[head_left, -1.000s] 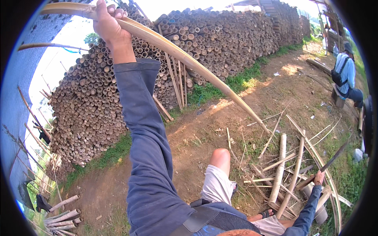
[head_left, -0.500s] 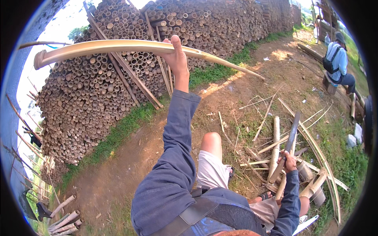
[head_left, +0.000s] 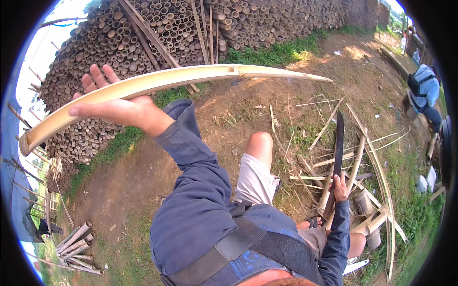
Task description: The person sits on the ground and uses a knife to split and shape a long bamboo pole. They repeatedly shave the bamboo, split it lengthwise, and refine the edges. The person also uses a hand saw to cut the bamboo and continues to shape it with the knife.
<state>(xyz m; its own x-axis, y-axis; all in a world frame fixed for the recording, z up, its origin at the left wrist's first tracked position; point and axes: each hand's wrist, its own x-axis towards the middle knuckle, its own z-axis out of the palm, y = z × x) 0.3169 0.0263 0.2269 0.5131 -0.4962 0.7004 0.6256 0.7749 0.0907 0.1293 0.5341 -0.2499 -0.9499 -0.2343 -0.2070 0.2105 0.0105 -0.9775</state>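
Note:
A long split piece of bamboo (head_left: 191, 79) lies across my raised left hand (head_left: 125, 110), cradled between the thumb and the stretched fingers. Its thick end with a node ring is at the left, and its thin tapered end reaches far to the right. Low on the right, my right hand (head_left: 340, 188) is closed around a long dark machete (head_left: 339, 143), whose blade points away from me. Beneath that hand, the machete's lower part slants down toward my sandalled foot (head_left: 313, 222).
A tall stack of bamboo poles (head_left: 276, 24) fills the back. Bamboo offcuts and long split strips (head_left: 380, 174) litter the ground at right, near a pale blade (head_left: 356, 267). Short bamboo lengths (head_left: 76, 248) lie at lower left. Another person (head_left: 423, 86) sits far right.
My left hand has moved left and lower along the bamboo, toward its thick end, and its fingers have spread. The machete has swung more upright and shifted slightly left with my right hand.

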